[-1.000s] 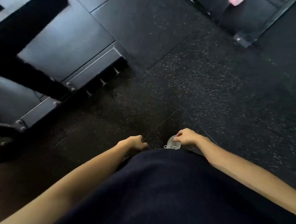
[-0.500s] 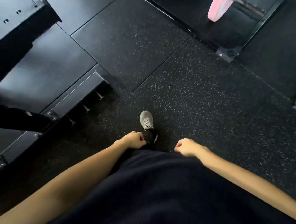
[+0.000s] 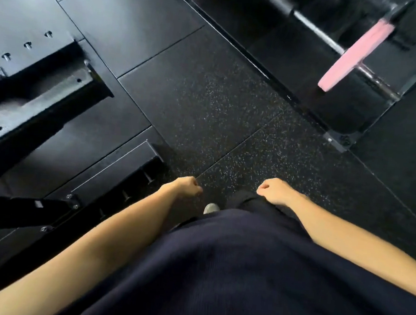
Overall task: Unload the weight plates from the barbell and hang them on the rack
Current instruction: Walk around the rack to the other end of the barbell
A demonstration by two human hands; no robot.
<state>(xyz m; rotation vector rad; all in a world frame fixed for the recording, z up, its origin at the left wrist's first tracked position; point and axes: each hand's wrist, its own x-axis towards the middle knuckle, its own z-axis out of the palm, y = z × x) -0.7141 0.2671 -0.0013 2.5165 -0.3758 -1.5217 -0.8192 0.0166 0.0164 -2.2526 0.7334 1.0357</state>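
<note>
Both hands are out in front of the dark navy shirt [image 3: 254, 276] with nothing in them. The left hand [image 3: 186, 187] is balled up loosely, fingers curled in, and the right hand [image 3: 273, 190] looks the same, a loose fist around nothing. They hang apart from each other over the black speckled rubber floor [image 3: 219, 112], and the toe of a grey sneaker [image 3: 211, 208] pokes out just below and between them.

The pink weight plate [image 3: 353, 57] sits well ahead of the right hand and off to its right, on the steel barbell [image 3: 318, 32], seen edge-on and a bit blurry. The bar's sleeve end [image 3: 377, 81] sticks out past the plate. Both sit above a black framed platform [image 3: 335, 141] whose bolted corner lies between the right hand and the plate.

Out ahead of the left hand and off to its left is a black steel rack frame [image 3: 38, 85] with bolt holes, and a row of short pegs [image 3: 124, 192] along its base rail sits just beside that hand.
</note>
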